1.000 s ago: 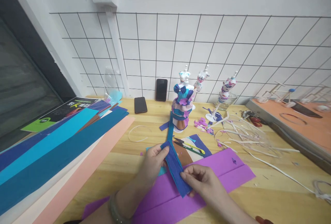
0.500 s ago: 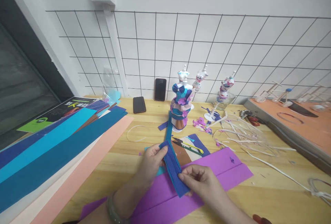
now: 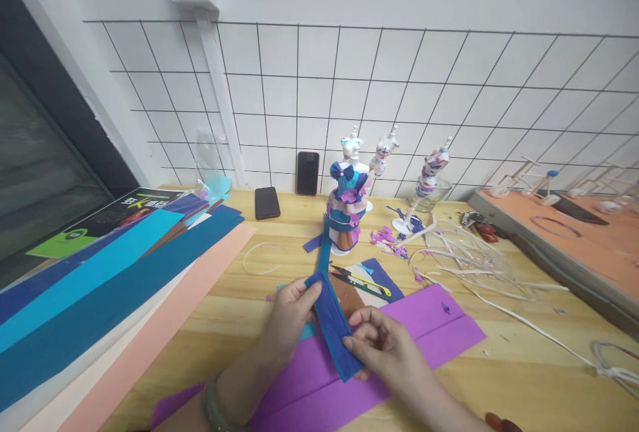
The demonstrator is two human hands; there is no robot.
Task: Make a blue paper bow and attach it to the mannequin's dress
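Note:
Between my hands lies a dark blue strip of crepe paper with a teal layer showing along its edges. My left hand pinches its upper end between thumb and fingers. Lower down, my right hand grips its right edge. Beneath them a purple crepe paper sheet spreads across the table. Just beyond the strip are yellow-and-green thread snips, lying on brown, cream and blue paper pieces. A narrow teal strip runs from near my left hand up to a small mannequin dressed in layered paper with a blue bow.
Long coloured paper sheets cover the left side. Two phones, one flat and one upright, are near the wall. Further mannequins, purple scraps and tangled white strips sit to the right, beside an orange-topped surface.
The strip lies slightly flatter between my hands, and its teal edge shows less on the right. My right index finger has lifted and spread a little. The view has shifted slightly.

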